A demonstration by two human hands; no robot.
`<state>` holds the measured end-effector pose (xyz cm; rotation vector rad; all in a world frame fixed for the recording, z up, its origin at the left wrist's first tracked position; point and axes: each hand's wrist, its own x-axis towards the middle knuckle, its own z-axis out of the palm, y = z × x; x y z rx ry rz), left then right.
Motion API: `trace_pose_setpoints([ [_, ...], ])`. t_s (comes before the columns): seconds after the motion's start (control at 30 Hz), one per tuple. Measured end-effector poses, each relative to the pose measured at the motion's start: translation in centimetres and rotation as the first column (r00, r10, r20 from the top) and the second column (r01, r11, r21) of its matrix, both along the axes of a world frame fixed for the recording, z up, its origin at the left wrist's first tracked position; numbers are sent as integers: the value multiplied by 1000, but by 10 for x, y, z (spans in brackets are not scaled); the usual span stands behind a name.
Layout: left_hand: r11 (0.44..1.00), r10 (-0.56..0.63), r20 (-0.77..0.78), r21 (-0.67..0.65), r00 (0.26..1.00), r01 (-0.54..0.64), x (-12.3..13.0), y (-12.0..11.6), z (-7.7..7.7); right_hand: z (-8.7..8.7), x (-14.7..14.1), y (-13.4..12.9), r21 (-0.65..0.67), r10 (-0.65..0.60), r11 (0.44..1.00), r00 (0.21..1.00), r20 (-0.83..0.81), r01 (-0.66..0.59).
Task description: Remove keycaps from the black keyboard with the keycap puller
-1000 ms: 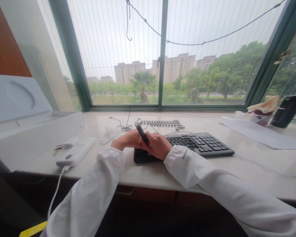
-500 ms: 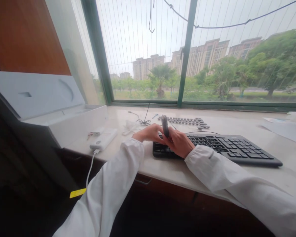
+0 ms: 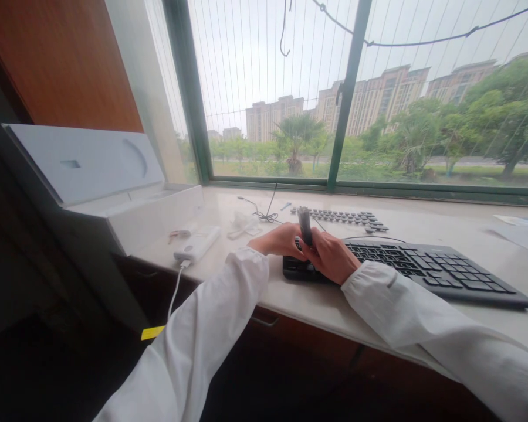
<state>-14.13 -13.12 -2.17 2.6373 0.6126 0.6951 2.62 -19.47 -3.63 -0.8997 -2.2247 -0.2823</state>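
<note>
A black keyboard (image 3: 440,266) lies on the white counter before me. Its right end bears keycaps, while many keys to the left show only bare sockets. My right hand (image 3: 333,253) is closed round a dark brush (image 3: 305,225), its greyish tufted end pointing up. The lower end is hidden by my fingers. Over the keyboard's left end, my left hand (image 3: 280,240) has its fingers curled in against the right hand; whatever they pinch is hidden. Behind the keyboard, loose keycaps (image 3: 343,217) stand in rows.
An open white box (image 3: 158,217) stands at left. Near it are a white power bank (image 3: 198,243) with a white cable (image 3: 175,290), and a crumpled clear wrapper (image 3: 245,224). A black cable (image 3: 266,217) and a small blue tool (image 3: 286,206) lie behind. Papers (image 3: 523,234) are at right.
The whole view has shifted, so everything sits slightly farther right in the picture. My hands and the brush keep nearly the same place over the keyboard.
</note>
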Motion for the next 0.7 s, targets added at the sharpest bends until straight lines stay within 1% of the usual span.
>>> trace_pose_setpoints([
  [0.17, 1000, 25, 31, -17, 999, -25, 0, -2, -3, -1, 1, 1, 20, 10, 1000, 1000, -11, -10],
  [0.33, 997, 35, 9, -67, 999, -35, -1, 2, -6, -2, 1, 0, 14, -4, 1000, 1000, -10, 5],
  [0.47, 997, 36, -14, -70, 999, -37, -1, 5, -9, -2, 1, 0, -2, -23, 1000, 1000, -2, 23],
  [0.7, 998, 4, 1, -58, 1000, -4, 0, 2, -6, 0, 1, -1, 2, -18, 1000, 1000, 22, 18],
])
